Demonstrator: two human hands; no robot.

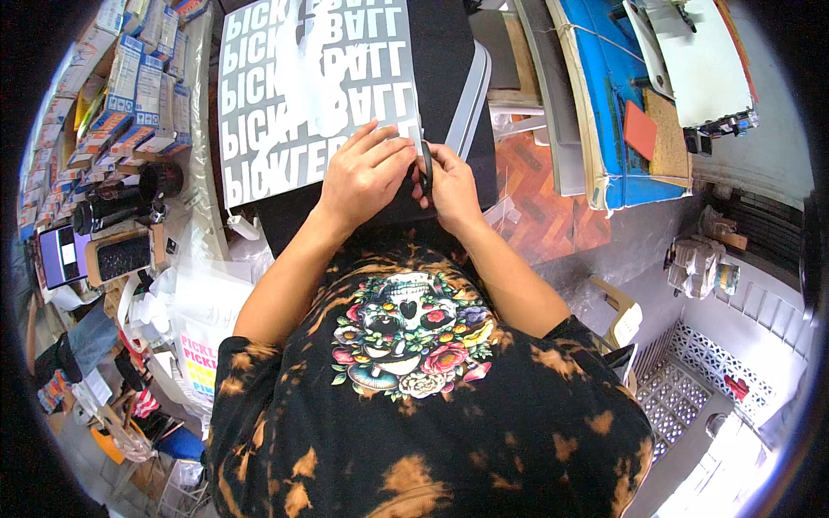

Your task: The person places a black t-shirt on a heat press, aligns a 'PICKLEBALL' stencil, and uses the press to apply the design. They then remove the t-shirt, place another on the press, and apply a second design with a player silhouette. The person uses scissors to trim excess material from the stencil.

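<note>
My right hand grips a pair of scissors by the black handles; its blades point away from me along the right edge of a film sheet. This glossy, translucent sheet bears rows of large white lettering, mirrored and upside down from here. Glare whitens its middle. Over the sheet's near right corner lies my left hand, its fingertips close to the scissors. Its thumb is partly hidden, and I cannot tell whether it pinches the film. Beneath the sheet is a black work surface.
Stacked blue-and-white cartons stand at far left, above a monitor. A plastic bag with coloured lettering is at lower left. A blue-covered board carrying a red block stands right, beside a herringbone-patterned floor.
</note>
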